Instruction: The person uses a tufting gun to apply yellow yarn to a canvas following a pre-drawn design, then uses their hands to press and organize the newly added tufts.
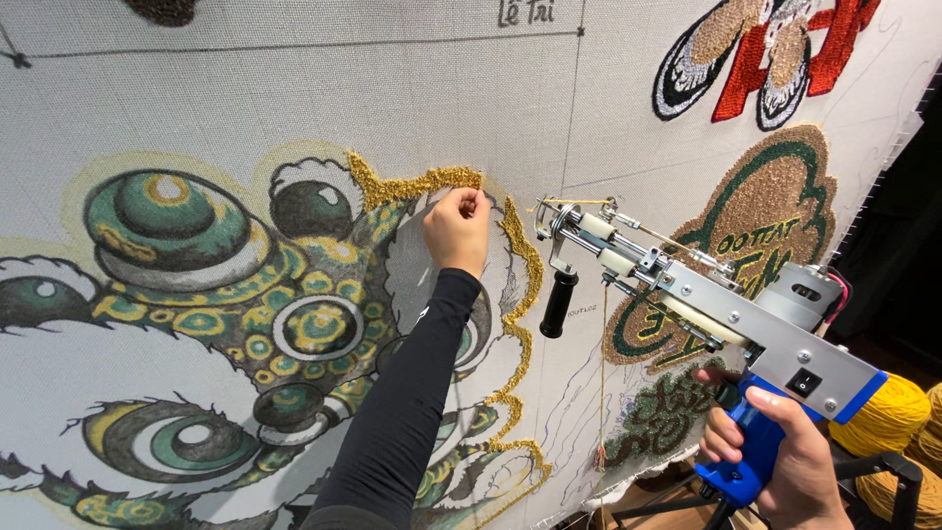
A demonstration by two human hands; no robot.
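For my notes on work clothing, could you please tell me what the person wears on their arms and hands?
The left arm is covered by a snug, plain black long sleeve ending at the wrist. The left hand is bare, with no glove or ring visible. The right hand is also bare; its wrist shows no sleeve, watch or band in view.

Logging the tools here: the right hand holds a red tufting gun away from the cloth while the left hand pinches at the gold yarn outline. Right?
Not quite: the tufting gun in the right hand is blue and silver, not red, as the head view shows. The left hand does pinch at the gold yarn outline.
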